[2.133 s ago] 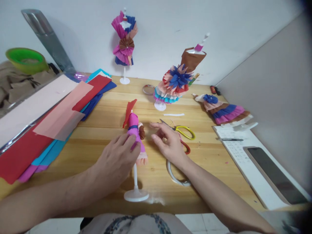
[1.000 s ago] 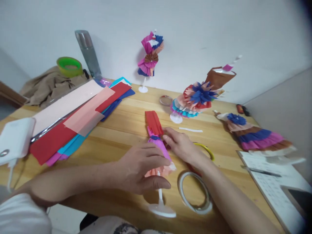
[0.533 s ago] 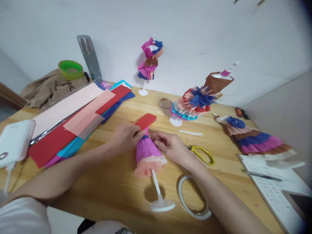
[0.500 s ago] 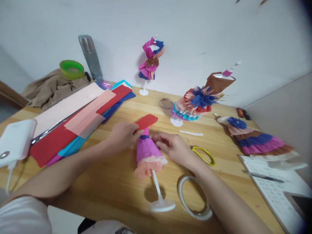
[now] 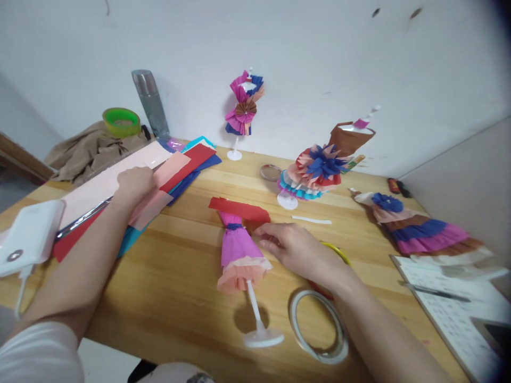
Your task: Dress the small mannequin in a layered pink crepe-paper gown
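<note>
A small dress form (image 5: 235,244) stands before me, dressed in a magenta crepe paper skirt with a peach ruffle and a dark blue tie at the waist. Across its top lies a red paper strip (image 5: 243,210). Close by the strip's right end is my right hand (image 5: 289,247), fingers loosely bent, with nothing visible in it. Over the stack of coloured paper sheets at the left rests my left hand (image 5: 136,185), knuckles up. Its fingertips are hidden, so any grip on a sheet does not show. Pink paper (image 5: 115,175) lies around and under that hand.
Yellow-handled scissors (image 5: 337,251) are partly behind my right wrist. A tape roll (image 5: 295,319) lies at the front. Two more dressed forms, one pink and blue (image 5: 241,109), one brown-topped (image 5: 319,170), stand at the back. A white power bank (image 5: 34,234) is at left.
My left hand has let go of the red strip and moved left onto the paper stack. The strip now lies across the form's top. My right hand has shifted slightly away from the waist.
</note>
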The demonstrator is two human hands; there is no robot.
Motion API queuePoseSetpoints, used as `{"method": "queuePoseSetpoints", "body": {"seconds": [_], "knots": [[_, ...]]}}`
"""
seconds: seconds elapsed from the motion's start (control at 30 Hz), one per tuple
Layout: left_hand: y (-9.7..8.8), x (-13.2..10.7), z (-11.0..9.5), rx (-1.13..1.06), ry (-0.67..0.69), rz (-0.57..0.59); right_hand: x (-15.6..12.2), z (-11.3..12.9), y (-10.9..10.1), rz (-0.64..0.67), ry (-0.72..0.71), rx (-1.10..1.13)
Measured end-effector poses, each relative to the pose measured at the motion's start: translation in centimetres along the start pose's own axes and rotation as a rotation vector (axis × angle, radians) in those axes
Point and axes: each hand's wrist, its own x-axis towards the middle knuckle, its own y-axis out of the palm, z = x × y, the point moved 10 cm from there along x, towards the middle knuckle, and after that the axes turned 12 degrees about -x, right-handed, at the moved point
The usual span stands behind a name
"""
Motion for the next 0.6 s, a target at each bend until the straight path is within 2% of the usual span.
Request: {"method": "queuePoseSetpoints", "body": {"seconds": [0.13,0.23,0.4,0.57,0.6], "knots": [[-0.9,-1.2,-0.4,-0.195,0.085,-0.12,0.0,0.5,-0.2,-0.027,-0.032,-0.029],[-1.5,-2.4,-0.7,-0.32,0.162,-0.168,0.0,0.6,-0.2,-0.021,-0.034,-0.029],[-2.7,-2.2,-0.8,-0.55,0.164,-0.228,-0.1,0.3,-0.4,-0.015,-0.01,-0.009],[-4.8,-3.3,-4.0,-0.661,0.239,-0.232,0.1,-0.1,-1.1,-0.136,-0.004,0.144],[-5.2,-3.9,-4.5,-0.84,0.235,-0.253,0.1,-0.2,-1.4,-0.18,-0.009,0.212]]}}
